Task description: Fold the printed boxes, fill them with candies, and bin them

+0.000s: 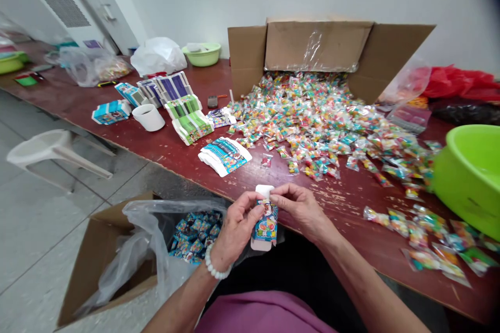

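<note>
Box (266,221) sits between your hands, at the counter's (183,166) near edge. Your left hand (237,222) has its grip clamped on the box's left side; your right hand (304,212) pinches the upper right corner, by the white flap (264,190). Likely thin card: light, stiffish, slightly slick, easily dented. Best held lightly by the side edges; flap probably creases under hard pressure.

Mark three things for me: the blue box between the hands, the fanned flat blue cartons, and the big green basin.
Blue box (267,225): head view, printed panel.
Flat blue cartons (226,156): head view, middle of the fan.
Big green basin (463,183): head view, outer wall.
</note>
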The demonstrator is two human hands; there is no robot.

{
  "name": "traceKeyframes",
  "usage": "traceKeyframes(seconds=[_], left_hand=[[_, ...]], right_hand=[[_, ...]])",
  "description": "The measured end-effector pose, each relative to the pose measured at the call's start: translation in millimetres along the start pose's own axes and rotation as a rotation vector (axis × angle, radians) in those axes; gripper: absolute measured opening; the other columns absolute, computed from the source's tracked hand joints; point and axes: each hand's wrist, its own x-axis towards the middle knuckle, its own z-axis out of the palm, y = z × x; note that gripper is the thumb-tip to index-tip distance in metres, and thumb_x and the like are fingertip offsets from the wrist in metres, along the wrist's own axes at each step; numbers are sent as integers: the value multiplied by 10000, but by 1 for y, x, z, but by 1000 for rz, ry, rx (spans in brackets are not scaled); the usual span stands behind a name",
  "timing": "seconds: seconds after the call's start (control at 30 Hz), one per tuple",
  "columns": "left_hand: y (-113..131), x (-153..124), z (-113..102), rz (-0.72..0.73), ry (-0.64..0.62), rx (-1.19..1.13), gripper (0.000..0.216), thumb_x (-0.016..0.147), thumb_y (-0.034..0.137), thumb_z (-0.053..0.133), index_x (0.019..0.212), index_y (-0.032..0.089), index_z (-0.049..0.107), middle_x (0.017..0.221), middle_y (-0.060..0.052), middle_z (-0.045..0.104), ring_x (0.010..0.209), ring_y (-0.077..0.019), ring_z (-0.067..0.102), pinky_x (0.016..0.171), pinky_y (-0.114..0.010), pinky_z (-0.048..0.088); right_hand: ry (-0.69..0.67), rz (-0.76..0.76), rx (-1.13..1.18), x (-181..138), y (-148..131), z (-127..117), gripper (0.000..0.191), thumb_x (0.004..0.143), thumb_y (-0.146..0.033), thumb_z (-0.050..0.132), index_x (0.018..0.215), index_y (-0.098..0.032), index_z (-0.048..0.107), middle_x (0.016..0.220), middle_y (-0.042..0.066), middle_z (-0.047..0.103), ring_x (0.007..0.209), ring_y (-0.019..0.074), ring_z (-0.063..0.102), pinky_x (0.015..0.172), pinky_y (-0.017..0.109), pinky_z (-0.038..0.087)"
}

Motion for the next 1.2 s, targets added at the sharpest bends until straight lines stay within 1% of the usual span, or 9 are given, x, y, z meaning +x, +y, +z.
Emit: traceKeyframes(seconds=[0.1,0.2,0.33,0.43,0.53,0.7,0.87,1.03,1.2], left_hand=[[-2,-2,1,30,30,-26,374,856,325,690,1186,237,538,844,19,648,760,-120,603,700,-218,485],[-2,-4,2,-55,55,-186,677,786,319,771,1336,297,378,806,55,631,700,-110,612,662,-218,504],[-5,-7,5,-275,-56,-326,519,864,532,624,1254,210,507,877,-35,667,638,-152,662,554,-255,531],[-9,-5,6,-339,-46,-334,576,899,633,483,1265,192,542,770,-39,663,454,-140,614,429,-238,473],[-10,-1,5,-358,-25,-336,609,908,648,443,1352,235,498,751,-31,670,452,-148,626,420,-234,468],[-8,2,4,-374,-9,-293,674,873,698,456,1276,172,579,739,-50,692,434,-123,604,411,-212,458],[-12,4,3,-344,-23,-254,689,850,713,478,1197,137,627,726,-69,697,422,-126,594,403,-212,443],[-16,2,1,-330,-21,-251,685,871,686,477,1320,175,563,725,-48,681,472,-132,613,435,-220,469],[-22,-2,2,-337,-10,-350,588,880,641,515,1285,220,576,828,-34,666,491,-98,583,439,-206,461]], right_hand=[[-71,9,7,-2,2,-3,366,670,-417,847,928,-200,704,742,-4,667,654,140,599,616,265,486],[-113,-112,-160,-8,4,-3,245,786,-425,759,829,-186,724,791,37,690,718,165,618,649,280,492],[-96,-284,-353,-14,2,0,218,871,-409,671,874,-201,736,827,40,675,629,143,608,591,268,487],[-170,-233,-372,-15,-1,4,264,934,-414,579,896,-199,728,770,28,672,578,130,595,586,268,488],[-160,-162,-291,-14,-3,8,245,882,-412,648,831,-181,712,651,6,648,573,135,590,568,261,479],[-144,14,-126,-5,-4,8,303,740,-437,774,793,-147,699,727,42,707,509,119,580,516,268,483],[-123,41,-101,0,-3,7,292,712,-417,790,732,-148,679,760,57,719,546,129,606,534,267,491],[-234,-63,-214,-10,-7,7,238,846,-392,680,758,-171,667,793,42,696,562,128,596,543,270,491],[-331,-341,-548,-18,-7,3,171,943,-311,569,852,-208,671,861,47,682,770,172,627,699,289,495]])
